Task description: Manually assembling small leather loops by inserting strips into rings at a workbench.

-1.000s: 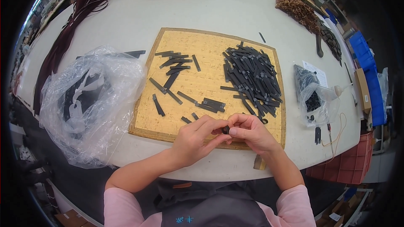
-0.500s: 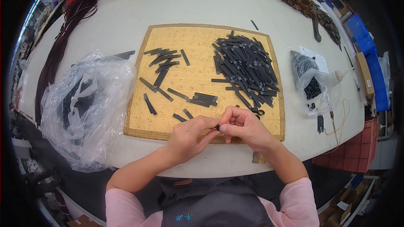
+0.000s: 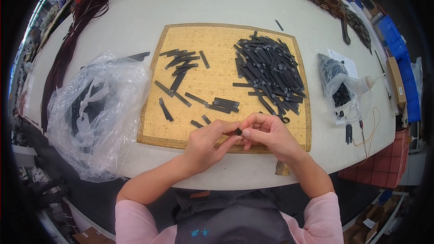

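both hands (image 3: 239, 138) — mat's (image 3: 226, 40) near edge

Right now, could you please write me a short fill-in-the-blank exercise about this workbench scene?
1. Both hands pinch one small ____ strip between them.
2. The big pile of strips lies on the ____ side of the cork mat.
3. The crumpled clear plastic bag sits to the mat's ____.
4. The person's sleeves are ____.

Missing words: black; right; left; pink

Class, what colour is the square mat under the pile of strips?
Yellowish tan, cork-like speckled mat; seen in the head view.
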Available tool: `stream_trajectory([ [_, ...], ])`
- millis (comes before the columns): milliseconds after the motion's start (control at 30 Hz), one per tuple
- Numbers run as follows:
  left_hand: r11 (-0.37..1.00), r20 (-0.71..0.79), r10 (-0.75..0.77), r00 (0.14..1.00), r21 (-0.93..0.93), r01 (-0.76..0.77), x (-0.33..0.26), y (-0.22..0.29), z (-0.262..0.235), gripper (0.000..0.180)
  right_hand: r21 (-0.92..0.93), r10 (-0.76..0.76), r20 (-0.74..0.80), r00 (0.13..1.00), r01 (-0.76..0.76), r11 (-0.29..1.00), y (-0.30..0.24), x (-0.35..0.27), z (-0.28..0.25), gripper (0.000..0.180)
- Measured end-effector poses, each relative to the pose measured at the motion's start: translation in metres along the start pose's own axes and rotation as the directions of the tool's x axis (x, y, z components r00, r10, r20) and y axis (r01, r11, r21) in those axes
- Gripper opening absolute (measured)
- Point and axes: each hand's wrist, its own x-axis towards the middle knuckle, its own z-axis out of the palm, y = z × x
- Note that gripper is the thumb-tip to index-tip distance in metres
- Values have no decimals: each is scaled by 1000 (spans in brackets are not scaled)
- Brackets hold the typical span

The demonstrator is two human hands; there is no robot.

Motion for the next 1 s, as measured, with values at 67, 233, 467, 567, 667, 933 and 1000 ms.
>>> stream_trajectory([
  [67, 1000, -13, 16, 1000, -17, -17, 0, -1, -1, 35, -13, -30, 0, 1000, 30, 999, -2, 0, 3, 12],
  [233, 999, -18, 40, 999, -24, -40, 3, 2, -1, 33, -30, -39, -3, 999, 39, 999, -2, -1, 2, 11],
  [467, 997, -17, 72, 997, -4, -72, 1, 0, 0, 32, -2, 15, 15, 1000, -15, 1000, 1, 3, 0, 9],
  [567, 995, 6, 90, 996, 33, -91, 0, 1, 1, 35, 2, 29, 65, 997, -29, 1000, 7, 5, -5, 13],
  [667, 993, -8, 118, 993, 27, -118, -2, 2, 5, 31, 37, 39, 63, 997, -41, 998, 13, 6, -6, 14],
  [933, 1000, -42, 28, 999, -2, -28, 1, -2, 0, 31, -56, -16, -62, 998, 13, 998, -2, 3, 8, 8],
  [1000, 999, -52, 32, 998, -1, -32, 2, -1, -1, 28, -68, -35, -55, 998, 31, 997, -3, 1, 8, 9],
])
